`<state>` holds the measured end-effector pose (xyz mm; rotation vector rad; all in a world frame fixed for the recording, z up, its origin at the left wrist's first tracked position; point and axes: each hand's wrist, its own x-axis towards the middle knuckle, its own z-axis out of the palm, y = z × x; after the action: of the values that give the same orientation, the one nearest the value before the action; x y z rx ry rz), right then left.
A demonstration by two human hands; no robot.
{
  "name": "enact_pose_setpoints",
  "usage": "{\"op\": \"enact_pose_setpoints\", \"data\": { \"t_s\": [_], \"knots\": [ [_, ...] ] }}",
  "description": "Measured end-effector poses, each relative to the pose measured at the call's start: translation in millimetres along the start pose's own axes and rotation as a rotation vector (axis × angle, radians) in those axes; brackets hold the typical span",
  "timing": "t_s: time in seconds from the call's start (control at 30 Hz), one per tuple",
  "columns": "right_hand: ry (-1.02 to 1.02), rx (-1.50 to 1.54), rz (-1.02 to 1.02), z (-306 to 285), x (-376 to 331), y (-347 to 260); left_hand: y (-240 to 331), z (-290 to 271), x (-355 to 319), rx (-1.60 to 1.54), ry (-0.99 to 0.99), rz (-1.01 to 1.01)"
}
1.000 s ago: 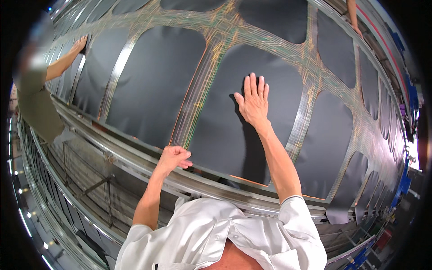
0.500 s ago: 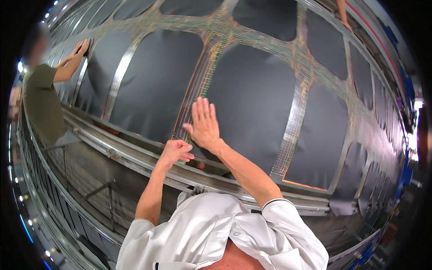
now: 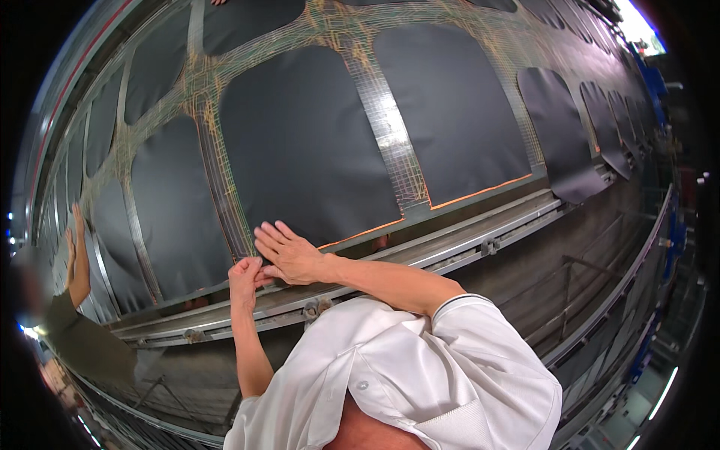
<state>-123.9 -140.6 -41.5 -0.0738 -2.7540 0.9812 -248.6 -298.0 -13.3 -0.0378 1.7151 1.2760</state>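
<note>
A large dark grey sheet [image 3: 307,142] with rounded far corners lies on a long table, its near edge orange. Over its near left corner, my right hand [image 3: 291,253] rests palm down with fingers stretched out. Close beside it, my left hand [image 3: 244,276] is closed in a pinch at the table's near edge. What its fingertips hold, if anything, is hidden. Between this sheet and its left neighbour [image 3: 171,202] runs a strip of bare table surface [image 3: 223,187] covered in orange and green lines.
More dark sheets [image 3: 457,112] lie in rows; one at the right [image 3: 559,135] hangs over the near edge. A metal rail [image 3: 450,259] runs along the table front. At the left, a co-worker's hands [image 3: 76,244] touch the table. Another hand [image 3: 218,2] shows at the far side.
The view has turned, so the table appears shifted. My right hand has come down along the sheet to the near edge, next to my left hand, whose fingers are drawn closer together.
</note>
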Motion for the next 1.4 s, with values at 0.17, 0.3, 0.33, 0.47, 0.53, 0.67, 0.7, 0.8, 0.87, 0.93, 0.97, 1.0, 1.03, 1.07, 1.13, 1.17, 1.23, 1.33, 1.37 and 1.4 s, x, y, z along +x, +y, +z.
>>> {"op": "enact_pose_setpoints", "data": {
  "t_s": [0.17,0.3,0.33,0.47,0.53,0.67,0.7,0.8,0.87,0.93,0.97,1.0,1.03,1.07,1.13,1.17,1.23,1.33,1.37,1.4],
  "knots": [
    [0.421,-0.296,0.511,-69.4,38.4,68.2,41.6,43.2,-37.5,0.696,0.395,0.242],
    [0.581,-0.36,0.62,-76.2,12.9,106.9,83.6,108.8,-16.5,0.81,0.382,0.822],
    [0.577,-0.348,0.655,-75.5,2.3,96.7,95.9,123.8,-9.8,0.851,0.305,0.872],
    [0.456,-0.291,0.76,-73.2,-55.8,48.2,108.6,171.4,58.2,1.036,0.069,1.057],
    [0.37,-0.252,0.765,-73.3,-86.4,21.6,106.3,189.7,93.6,1.188,0.01,1.091],
    [0.151,-0.122,0.771,-81.6,-139.5,-14.1,86.3,235.7,108.4,1.551,0.02,1.126],
    [0.08,-0.088,0.79,-89.8,-145.7,-20.8,83.2,243.1,106.8,1.656,0.057,1.139],
    [-0.173,0.047,0.814,-127.8,-160.4,-24.1,69.1,239.2,85.8,1.622,-0.207,1.222],
    [0.02,0.122,0.84,-157.3,-158.5,-13.6,59.7,227.9,64.0,1.626,-0.344,1.216],
    [0.375,-0.003,0.718,-162.9,-146.5,14.4,47.6,218.0,40.0,1.604,-0.453,1.214],
    [0.467,-0.057,0.6,-160.6,-136.4,36.5,39.4,213.9,30.6,1.611,-0.504,1.213],
    [0.48,-0.116,0.539,-162.1,-119.3,55.3,34.7,213.3,17.5,1.642,-0.551,1.15],
    [0.492,-0.173,0.477,-160.5,-98.1,72.0,33.2,209.1,5.9,1.73,-0.675,1.041],
    [0.443,-0.222,0.392,-152.8,-75.8,90.2,25.2,200.7,-2.9,1.613,-0.696,1.044],
    [0.38,-0.274,0.262,-133.1,-32.6,116.6,19.4,183.1,-11.2,1.496,-0.87,1.047],
    [0.364,-0.265,0.204,-122.8,-10.2,122.2,17.2,168.0,-5.9,1.434,-0.976,1.045],
    [0.379,-0.278,0.26,-114.6,18.6,148.7,42.4,163.2,16.9,1.291,-0.612,1.078],
    [0.494,-0.384,0.558,-122.7,43.1,180.6,82.0,169.1,65.8,1.312,-0.147,1.108],
    [0.551,-0.412,0.597,-123.2,40.1,185.3,87.3,169.9,83.2,1.369,-0.065,1.1],
    [0.54,-0.388,0.577,-124.1,33.8,183.0,91.5,170.6,95.0,1.355,-0.04,1.066]
  ]
}}
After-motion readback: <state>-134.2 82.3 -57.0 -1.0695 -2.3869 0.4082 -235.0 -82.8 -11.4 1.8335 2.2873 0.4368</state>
